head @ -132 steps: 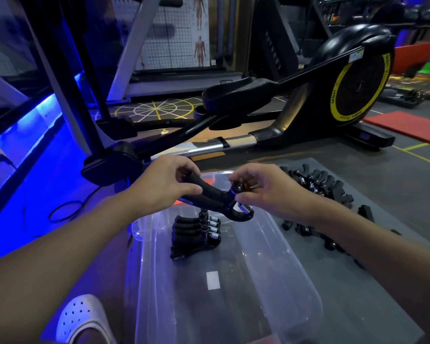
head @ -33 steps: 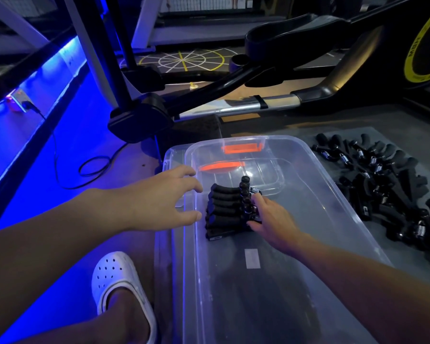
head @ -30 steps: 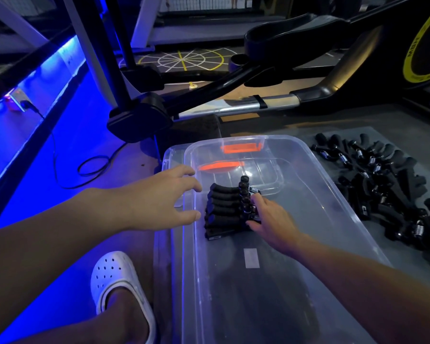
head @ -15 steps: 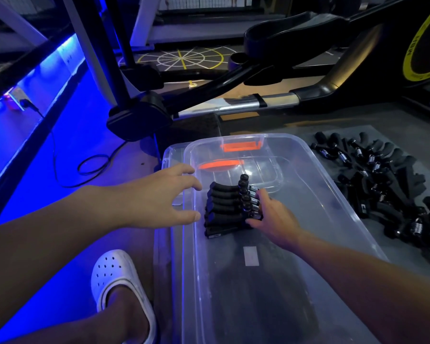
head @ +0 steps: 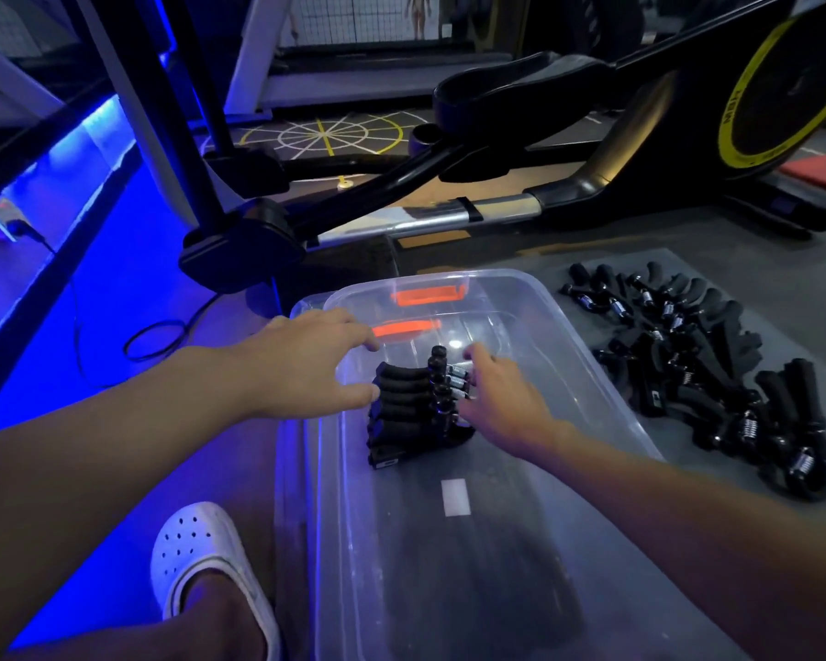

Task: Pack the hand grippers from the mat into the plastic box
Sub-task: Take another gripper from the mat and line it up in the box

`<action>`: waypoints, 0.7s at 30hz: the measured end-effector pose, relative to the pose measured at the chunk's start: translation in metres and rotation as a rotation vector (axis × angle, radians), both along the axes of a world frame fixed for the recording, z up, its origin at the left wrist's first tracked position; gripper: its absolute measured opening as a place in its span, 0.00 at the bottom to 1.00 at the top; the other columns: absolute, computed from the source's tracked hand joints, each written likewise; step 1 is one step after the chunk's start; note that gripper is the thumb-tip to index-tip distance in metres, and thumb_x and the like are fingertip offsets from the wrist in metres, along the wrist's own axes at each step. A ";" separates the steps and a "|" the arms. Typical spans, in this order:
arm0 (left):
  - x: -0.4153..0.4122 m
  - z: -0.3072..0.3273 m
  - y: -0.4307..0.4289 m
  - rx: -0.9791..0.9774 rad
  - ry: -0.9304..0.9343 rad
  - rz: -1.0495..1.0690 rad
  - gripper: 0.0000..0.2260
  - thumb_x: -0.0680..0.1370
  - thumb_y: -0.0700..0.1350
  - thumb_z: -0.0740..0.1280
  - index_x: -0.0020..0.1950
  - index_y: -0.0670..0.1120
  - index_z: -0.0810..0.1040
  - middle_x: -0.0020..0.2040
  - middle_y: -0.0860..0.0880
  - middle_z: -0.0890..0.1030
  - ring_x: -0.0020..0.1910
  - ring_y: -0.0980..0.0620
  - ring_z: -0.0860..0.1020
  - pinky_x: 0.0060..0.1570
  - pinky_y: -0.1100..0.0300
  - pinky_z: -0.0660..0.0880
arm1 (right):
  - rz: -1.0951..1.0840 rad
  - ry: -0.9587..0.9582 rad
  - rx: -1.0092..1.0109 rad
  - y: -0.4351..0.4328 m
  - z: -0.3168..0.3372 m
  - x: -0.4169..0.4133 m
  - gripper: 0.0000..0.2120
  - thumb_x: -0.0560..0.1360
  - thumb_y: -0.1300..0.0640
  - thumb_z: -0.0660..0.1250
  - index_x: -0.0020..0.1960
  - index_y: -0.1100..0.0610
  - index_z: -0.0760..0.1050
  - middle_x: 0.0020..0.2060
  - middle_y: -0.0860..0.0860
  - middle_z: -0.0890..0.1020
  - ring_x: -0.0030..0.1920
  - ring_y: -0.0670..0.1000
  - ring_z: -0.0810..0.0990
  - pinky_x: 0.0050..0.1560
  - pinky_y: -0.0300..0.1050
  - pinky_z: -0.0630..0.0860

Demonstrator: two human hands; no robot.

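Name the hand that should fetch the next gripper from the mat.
Right. The right hand is in the clear plastic box, nearer the pile of black hand grippers on the grey mat; the left hand hovers at the opposite rim and would likely have to cross over.

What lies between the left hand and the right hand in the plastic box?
The head view shows a row of black hand grippers standing in the plastic box between the left hand and the right hand, close to both.
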State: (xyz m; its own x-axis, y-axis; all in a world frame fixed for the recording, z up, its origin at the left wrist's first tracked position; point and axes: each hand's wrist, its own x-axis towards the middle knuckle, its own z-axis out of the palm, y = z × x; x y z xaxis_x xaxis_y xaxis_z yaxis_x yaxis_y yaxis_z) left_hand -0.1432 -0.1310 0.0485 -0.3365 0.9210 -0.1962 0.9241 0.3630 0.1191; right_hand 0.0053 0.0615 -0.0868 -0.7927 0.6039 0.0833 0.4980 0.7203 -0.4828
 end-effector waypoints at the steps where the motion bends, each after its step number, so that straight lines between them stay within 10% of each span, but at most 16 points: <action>1: 0.003 0.002 0.005 0.025 -0.006 0.002 0.32 0.67 0.68 0.55 0.67 0.57 0.70 0.67 0.59 0.70 0.66 0.54 0.68 0.64 0.46 0.67 | -0.003 0.033 -0.006 0.000 0.008 0.001 0.21 0.69 0.59 0.66 0.60 0.52 0.65 0.49 0.50 0.76 0.52 0.54 0.73 0.47 0.52 0.75; 11: 0.052 0.018 0.057 0.295 -0.049 0.009 0.18 0.73 0.59 0.59 0.58 0.53 0.76 0.57 0.55 0.80 0.56 0.50 0.77 0.57 0.49 0.72 | -0.099 0.512 -0.012 0.026 0.100 0.060 0.07 0.76 0.62 0.64 0.53 0.55 0.72 0.36 0.47 0.78 0.36 0.50 0.77 0.39 0.50 0.76; 21: 0.113 -0.004 0.095 0.206 -0.043 -0.186 0.27 0.69 0.68 0.56 0.61 0.55 0.72 0.61 0.55 0.73 0.61 0.51 0.73 0.61 0.50 0.71 | -0.422 0.081 -0.012 0.091 0.037 0.182 0.04 0.75 0.58 0.62 0.49 0.57 0.72 0.41 0.53 0.81 0.41 0.58 0.79 0.42 0.55 0.78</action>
State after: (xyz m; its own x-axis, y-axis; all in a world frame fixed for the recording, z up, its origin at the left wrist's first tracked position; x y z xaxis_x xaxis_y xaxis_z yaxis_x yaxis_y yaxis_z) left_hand -0.0301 -0.0360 0.0449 -0.1533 0.9881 -0.0092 0.9652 0.1517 0.2129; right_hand 0.1878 0.1521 -0.0502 -0.4668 0.8754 0.1257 0.7083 0.4551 -0.5396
